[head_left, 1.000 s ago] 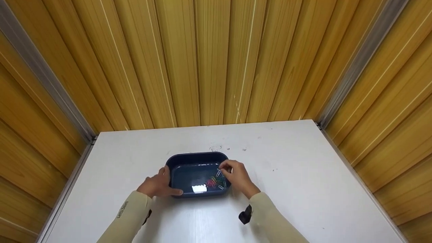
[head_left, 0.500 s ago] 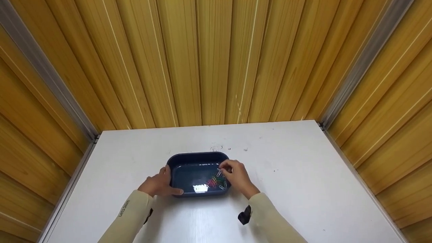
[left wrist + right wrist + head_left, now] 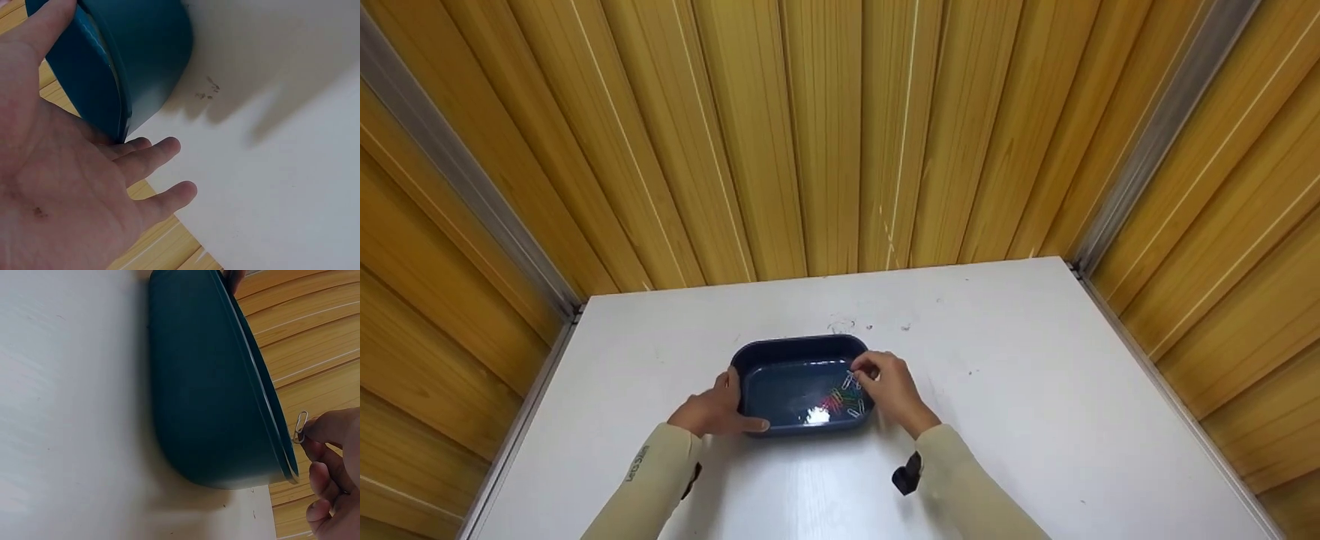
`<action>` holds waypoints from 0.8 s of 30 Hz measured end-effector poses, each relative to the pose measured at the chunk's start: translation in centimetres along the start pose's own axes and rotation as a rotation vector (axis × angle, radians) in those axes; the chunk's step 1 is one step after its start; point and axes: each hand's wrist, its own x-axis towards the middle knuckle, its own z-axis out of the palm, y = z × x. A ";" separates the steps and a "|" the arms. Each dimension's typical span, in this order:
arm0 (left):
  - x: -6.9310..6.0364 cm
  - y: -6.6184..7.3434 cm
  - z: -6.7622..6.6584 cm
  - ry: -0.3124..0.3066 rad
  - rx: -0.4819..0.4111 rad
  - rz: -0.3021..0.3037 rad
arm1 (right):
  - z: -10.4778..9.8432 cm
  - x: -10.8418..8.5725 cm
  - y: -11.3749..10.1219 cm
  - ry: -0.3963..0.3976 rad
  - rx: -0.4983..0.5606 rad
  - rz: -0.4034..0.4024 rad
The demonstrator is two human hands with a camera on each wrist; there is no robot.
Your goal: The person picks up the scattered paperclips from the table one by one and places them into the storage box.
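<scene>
A dark blue rectangular tray (image 3: 776,390) stands on the white table, its open side up. Several paper clips (image 3: 834,401), pink, yellow, green and white, lie inside toward its right end. My left hand (image 3: 709,409) holds the tray's left end, thumb over the near rim and fingers along the side. In the left wrist view, its outer fingers (image 3: 163,205) extend past the rim. Above the tray's right rim, my right hand (image 3: 892,386) pinches a pale wire paper clip (image 3: 300,427) between thumb and forefinger, its other fingers curled.
The white table (image 3: 1020,375) has small dark marks behind the tray. Yellow wood-patterned panels (image 3: 825,150) rise at its back and both sides, with grey metal strips (image 3: 1170,120) at the corners.
The head view shifts slightly. Both hands keep nearly the same places at the tray, and the right hand still pinches at its right end.
</scene>
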 end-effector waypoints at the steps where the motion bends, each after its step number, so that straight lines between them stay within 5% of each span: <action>1: -0.1 -0.1 0.0 0.001 -0.003 -0.003 | 0.1 0.0 0.0 -0.004 -0.002 -0.003; 24: -0.4 0.9 0.0 -0.016 0.067 -0.042 | 0.4 -1.0 -0.1 -0.047 -0.026 0.035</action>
